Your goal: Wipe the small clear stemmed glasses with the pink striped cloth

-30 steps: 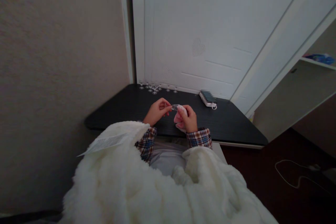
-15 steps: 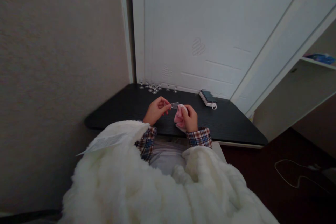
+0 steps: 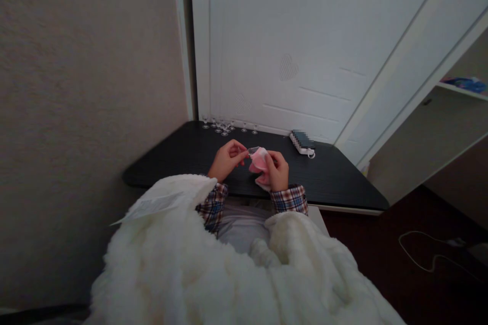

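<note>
My left hand pinches a tiny clear glass by its end, above the black table. My right hand is closed on a pink cloth, which presses against the glass. Both hands hover close together near the table's front edge. Plaid cuffs and a fluffy white coat cover my arms. Several more tiny stemmed glasses stand in a cluster at the back of the table by the door.
A dark device with a white base lies at the table's back right. A white door rises behind the table, a beige wall on the left. White shelving stands at right; a white cable lies on the dark floor.
The pink cloth has moved up and left over the little glass. Both hands stay in about the same place.
</note>
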Demonstrator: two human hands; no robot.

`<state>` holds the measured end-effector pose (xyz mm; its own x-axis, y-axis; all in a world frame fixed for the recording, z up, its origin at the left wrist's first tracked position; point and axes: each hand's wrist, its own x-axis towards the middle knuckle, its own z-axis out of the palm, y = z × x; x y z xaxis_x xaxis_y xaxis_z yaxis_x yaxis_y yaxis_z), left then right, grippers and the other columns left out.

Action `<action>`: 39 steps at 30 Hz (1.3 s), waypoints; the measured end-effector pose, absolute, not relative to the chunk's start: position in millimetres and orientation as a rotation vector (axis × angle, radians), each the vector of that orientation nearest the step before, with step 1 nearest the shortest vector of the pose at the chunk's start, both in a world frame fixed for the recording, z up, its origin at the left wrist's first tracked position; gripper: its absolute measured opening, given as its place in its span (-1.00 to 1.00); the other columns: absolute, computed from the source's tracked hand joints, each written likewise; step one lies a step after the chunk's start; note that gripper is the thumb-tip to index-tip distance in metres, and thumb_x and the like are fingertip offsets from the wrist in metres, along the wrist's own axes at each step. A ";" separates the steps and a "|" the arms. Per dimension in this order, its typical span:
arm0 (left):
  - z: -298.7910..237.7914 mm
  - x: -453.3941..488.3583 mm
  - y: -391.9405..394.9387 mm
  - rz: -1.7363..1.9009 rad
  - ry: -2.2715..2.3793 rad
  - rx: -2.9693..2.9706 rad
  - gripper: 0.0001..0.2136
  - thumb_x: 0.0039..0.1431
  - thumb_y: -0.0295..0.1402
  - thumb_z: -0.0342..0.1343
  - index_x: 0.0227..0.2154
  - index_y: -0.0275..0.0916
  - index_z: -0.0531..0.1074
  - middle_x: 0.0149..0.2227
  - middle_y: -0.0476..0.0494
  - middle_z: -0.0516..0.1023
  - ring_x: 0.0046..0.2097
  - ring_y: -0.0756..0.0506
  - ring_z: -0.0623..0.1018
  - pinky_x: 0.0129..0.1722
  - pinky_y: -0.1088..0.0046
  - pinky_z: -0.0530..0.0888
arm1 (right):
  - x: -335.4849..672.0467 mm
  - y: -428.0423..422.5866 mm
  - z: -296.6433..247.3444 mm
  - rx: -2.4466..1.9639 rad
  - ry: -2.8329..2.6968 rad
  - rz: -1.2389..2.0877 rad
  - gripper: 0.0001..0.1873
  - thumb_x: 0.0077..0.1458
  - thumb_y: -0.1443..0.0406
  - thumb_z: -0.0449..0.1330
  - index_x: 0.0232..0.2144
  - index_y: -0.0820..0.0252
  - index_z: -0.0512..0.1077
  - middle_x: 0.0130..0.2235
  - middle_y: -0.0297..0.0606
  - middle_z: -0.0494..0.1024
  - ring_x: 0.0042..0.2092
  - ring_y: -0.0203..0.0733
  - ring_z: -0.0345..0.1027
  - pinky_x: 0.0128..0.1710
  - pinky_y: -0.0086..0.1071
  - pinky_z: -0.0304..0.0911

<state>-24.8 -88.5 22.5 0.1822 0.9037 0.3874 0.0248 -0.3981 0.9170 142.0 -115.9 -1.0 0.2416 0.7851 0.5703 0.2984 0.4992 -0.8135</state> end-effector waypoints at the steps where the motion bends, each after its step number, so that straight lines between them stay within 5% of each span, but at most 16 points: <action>1: 22.8 -24.7 -88.9 1.330 0.902 1.625 -0.74 -0.04 -0.20 0.22 -0.40 -0.25 0.32 -0.49 -0.01 0.49 -0.55 0.05 0.43 -0.61 0.58 0.26 | 141.8 -116.4 -0.7 -1.051 -1.358 0.437 -0.68 0.11 0.08 0.09 -0.29 0.19 0.48 -0.25 -0.23 0.51 -0.20 -0.20 0.36 -0.20 -0.36 0.25; 13: 23.5 -24.6 -89.2 1.209 0.832 1.676 -0.77 -0.03 -0.26 0.20 -0.37 -0.26 0.33 -0.53 0.02 0.45 -0.54 0.05 0.44 -0.59 0.60 0.27 | 141.2 -115.3 -2.6 -1.065 -1.444 0.365 -0.76 0.04 0.13 0.17 -0.32 0.17 0.42 -0.29 -0.31 0.44 -0.24 -0.23 0.29 -0.25 -0.39 0.20; 30: 24.2 -23.8 -91.3 1.164 0.794 1.803 -0.69 -0.02 -0.28 0.22 -0.19 -0.26 0.39 -0.20 -0.12 0.49 -0.47 0.06 0.49 -0.55 0.58 0.33 | 142.0 -117.9 -1.1 -1.157 -1.295 0.266 -0.68 0.08 0.04 0.11 -0.43 0.18 0.37 -0.42 -0.38 0.35 -0.36 -0.29 0.20 -0.32 -0.41 0.12; 39: 23.0 -23.6 -90.4 1.132 0.842 1.828 -0.67 0.05 -0.22 0.15 -0.13 -0.25 0.41 -0.27 -0.11 0.54 -0.49 0.02 0.50 -0.55 0.54 0.34 | 142.5 -115.8 -1.6 -1.171 -1.251 0.343 -0.65 0.02 0.01 0.13 -0.43 0.19 0.40 -0.43 -0.37 0.37 -0.38 -0.29 0.19 -0.36 -0.42 0.12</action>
